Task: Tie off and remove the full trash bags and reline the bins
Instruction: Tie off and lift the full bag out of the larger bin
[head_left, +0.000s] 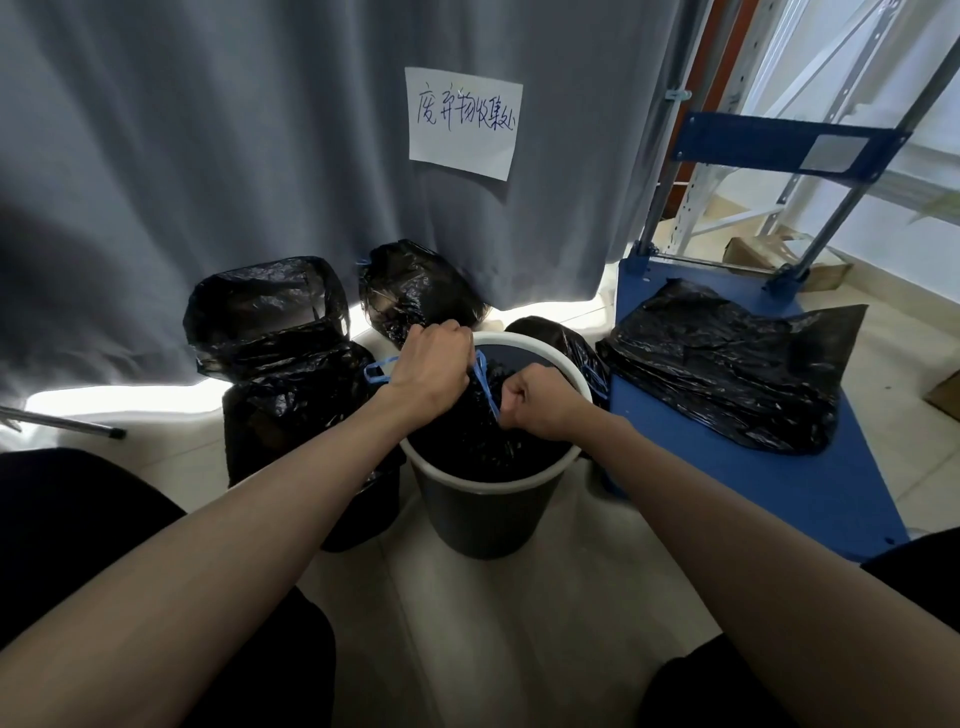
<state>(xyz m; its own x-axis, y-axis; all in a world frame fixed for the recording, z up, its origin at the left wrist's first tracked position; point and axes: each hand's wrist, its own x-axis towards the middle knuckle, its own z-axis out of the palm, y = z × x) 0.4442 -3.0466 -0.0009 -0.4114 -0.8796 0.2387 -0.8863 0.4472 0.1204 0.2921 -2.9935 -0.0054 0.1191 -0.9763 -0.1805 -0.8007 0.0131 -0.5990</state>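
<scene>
Both forearms are bare from the wrists back to the frame's edge, with no sleeve, watch, ring or band showing on either. The left hand (434, 364) and the right hand (535, 405) wear no gloves. Black clothing (104, 519) fills the frame at 8 o'clock under the left forearm, plain and unmarked, and runs on toward 6 o'clock. More of the same black cloth shows at 4 o'clock and at 5 o'clock beneath the right forearm. No seams or buttons can be made out.
</scene>
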